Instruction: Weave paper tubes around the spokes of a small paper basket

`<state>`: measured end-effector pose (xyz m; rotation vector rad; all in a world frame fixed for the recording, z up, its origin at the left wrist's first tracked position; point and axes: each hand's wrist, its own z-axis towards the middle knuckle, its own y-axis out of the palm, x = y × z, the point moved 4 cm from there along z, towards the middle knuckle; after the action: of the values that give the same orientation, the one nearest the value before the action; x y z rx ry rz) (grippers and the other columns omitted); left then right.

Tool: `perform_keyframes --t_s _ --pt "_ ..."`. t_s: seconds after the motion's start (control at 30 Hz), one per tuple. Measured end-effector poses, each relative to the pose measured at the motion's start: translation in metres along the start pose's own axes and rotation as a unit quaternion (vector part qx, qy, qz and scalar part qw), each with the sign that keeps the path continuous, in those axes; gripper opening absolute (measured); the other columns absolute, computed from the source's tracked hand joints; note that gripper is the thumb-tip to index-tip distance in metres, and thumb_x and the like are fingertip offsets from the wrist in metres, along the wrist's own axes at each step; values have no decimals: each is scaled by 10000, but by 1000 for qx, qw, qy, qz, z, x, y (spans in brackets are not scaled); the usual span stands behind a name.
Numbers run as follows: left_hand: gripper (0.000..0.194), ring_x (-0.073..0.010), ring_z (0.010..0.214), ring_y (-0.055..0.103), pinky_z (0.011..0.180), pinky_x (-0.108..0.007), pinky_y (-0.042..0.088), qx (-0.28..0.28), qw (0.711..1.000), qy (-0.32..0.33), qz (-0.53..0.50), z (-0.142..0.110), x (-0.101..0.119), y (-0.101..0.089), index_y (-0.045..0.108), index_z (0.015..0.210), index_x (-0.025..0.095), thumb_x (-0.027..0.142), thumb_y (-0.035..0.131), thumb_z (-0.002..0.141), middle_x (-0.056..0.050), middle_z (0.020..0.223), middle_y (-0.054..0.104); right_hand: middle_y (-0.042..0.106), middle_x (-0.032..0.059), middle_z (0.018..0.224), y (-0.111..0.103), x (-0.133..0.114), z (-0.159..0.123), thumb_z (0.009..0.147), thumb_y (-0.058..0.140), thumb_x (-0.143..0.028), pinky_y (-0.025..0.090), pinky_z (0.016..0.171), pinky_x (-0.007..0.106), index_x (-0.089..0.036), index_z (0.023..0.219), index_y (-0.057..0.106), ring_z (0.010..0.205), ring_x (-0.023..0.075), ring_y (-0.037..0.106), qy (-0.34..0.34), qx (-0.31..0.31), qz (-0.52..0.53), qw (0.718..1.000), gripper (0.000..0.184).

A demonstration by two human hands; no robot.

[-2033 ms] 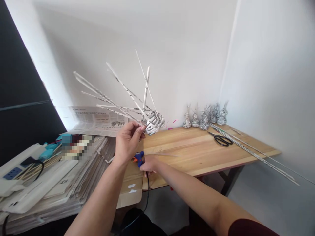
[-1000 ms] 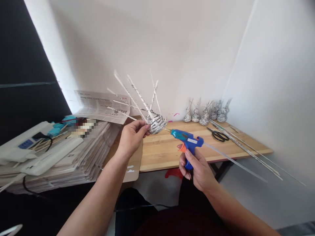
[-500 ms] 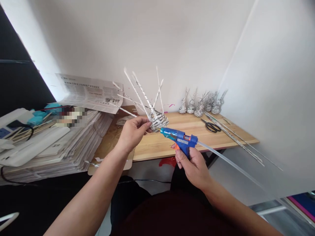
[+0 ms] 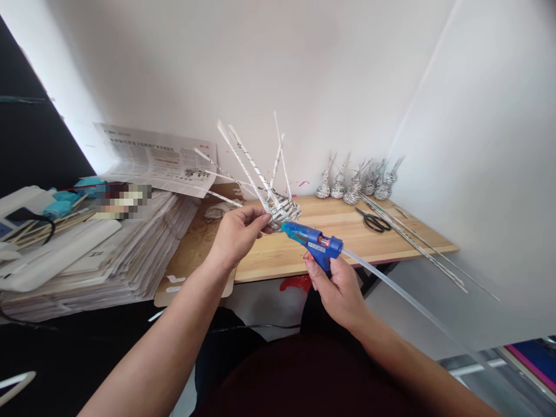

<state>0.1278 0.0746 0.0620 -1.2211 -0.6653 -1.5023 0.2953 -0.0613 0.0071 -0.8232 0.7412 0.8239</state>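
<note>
My left hand [image 4: 241,231] pinches the near left side of a small woven basket [image 4: 286,211] made of rolled newspaper, holding it above the table. Several long paper sticks fan upward and to the left from its weave. In my right hand [image 4: 336,289] is a blue hot glue gun [image 4: 319,243], its handle gripped and a finger at the orange trigger. The gun's nozzle meets the basket's lower front edge, close to my left fingertips; whether it touches, I cannot tell. A long clear glue stick [image 4: 399,295] trails from the back of the gun toward the lower right.
Several woven paper gourd shapes [image 4: 354,191] stand at the back of the wooden table [image 4: 269,263]. Black-handled scissors [image 4: 376,223] and long paper sticks [image 4: 421,249] lie at the right, the sticks overhanging the edge. A tall newspaper stack [image 4: 143,260] bears clutter at the left.
The glue gun has shifted slightly left and tilted more, bringing its nozzle against or nearer the basket's front. The basket has turned a little in my left hand.
</note>
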Motion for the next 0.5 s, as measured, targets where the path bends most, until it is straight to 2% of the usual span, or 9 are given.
perform_keyframes --t_s 0.33,0.5 --pt "261 -169 680 708 585 -240 441 1 1000 -5 -12 -2 -4 0 720 881 151 397 748 800 -56 746 763 590 -4 657 3 1 3 994 517 -421 476 617 301 -178 1116 636 560 152 527 -13 4 -33 999 297" --pt "256 -181 691 718 587 -246 449 -2 1000 -14 -7 -1 -5 2 726 871 154 396 744 792 -62 750 767 636 19 720 3 1 3 989 520 -411 492 648 305 -180 1050 634 622 168 577 -36 27 -71 996 266"
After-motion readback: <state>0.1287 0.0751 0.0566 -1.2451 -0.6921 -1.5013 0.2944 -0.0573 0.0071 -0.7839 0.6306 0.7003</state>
